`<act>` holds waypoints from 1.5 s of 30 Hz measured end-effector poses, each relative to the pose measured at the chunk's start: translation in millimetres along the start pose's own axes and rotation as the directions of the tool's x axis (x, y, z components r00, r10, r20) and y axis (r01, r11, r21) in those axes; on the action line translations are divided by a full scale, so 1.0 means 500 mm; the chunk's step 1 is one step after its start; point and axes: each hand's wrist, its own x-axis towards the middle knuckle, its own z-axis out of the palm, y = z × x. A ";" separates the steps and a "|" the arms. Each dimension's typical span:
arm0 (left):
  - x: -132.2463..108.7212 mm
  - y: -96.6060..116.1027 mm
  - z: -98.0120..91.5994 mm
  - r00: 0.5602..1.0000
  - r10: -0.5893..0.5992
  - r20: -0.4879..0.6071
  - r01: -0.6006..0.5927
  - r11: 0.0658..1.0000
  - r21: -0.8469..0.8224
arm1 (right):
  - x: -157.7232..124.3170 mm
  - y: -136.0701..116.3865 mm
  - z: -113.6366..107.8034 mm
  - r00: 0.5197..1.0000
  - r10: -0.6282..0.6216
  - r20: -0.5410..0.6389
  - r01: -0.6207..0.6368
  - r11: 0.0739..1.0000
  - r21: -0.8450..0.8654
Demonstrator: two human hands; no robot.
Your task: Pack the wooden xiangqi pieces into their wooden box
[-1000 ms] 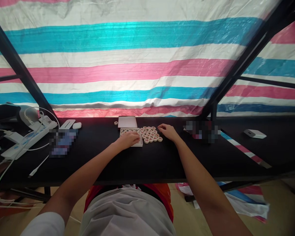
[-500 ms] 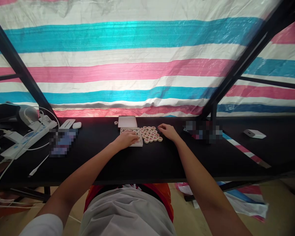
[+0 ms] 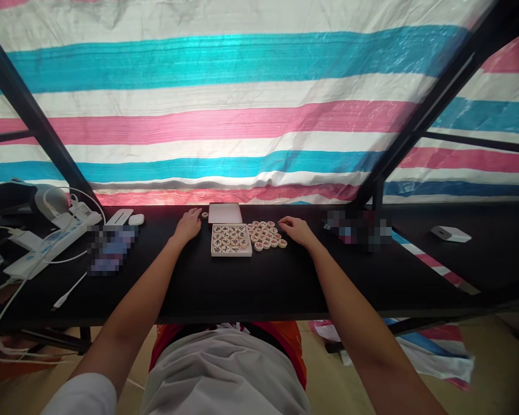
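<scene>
My left hand point(image 3: 187, 225) reaches over the black table, fingers stretched out and holding nothing. Its fingertips are just left of a lone xiangqi piece point(image 3: 205, 215). An open white box point(image 3: 231, 253) in front of me holds rows of xiangqi pieces with dark characters; its right end shows a gap in the rows. Against its right side lies a cluster of loose xiangqi pieces point(image 3: 266, 235) with red characters. Just right of that cluster rests my right hand point(image 3: 297, 230), fingers loosely bent and apart, with nothing visible in them.
The box lid point(image 3: 224, 214) lies behind the box. On the left are a power strip point(image 3: 54, 245) with cables, a blurred phone-like object point(image 3: 111, 251) and a small white case point(image 3: 136, 219). A white charger point(image 3: 451, 233) sits far right. A striped sheet point(image 3: 242, 127) hangs behind the table.
My left hand has left the box and moved left and away from me, beside the lone piece. The box's pieces are now uncovered. My right hand has stayed in place.
</scene>
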 end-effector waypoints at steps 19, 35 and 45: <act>-0.008 -0.011 -0.028 0.997 0.013 0.082 -0.029 0.981 0.189 | 0.003 0.004 0.002 1.000 -0.003 0.006 0.003 1.000 -0.016; -0.111 0.190 -0.003 0.734 0.670 0.115 -0.643 0.739 -0.202 | 0.013 0.014 0.019 0.966 -0.199 -0.166 0.183 0.977 -0.109; -0.114 0.185 0.002 0.745 0.656 0.119 -0.649 0.754 -0.101 | 0.016 -0.006 0.037 0.952 -0.306 0.008 0.302 0.932 -0.200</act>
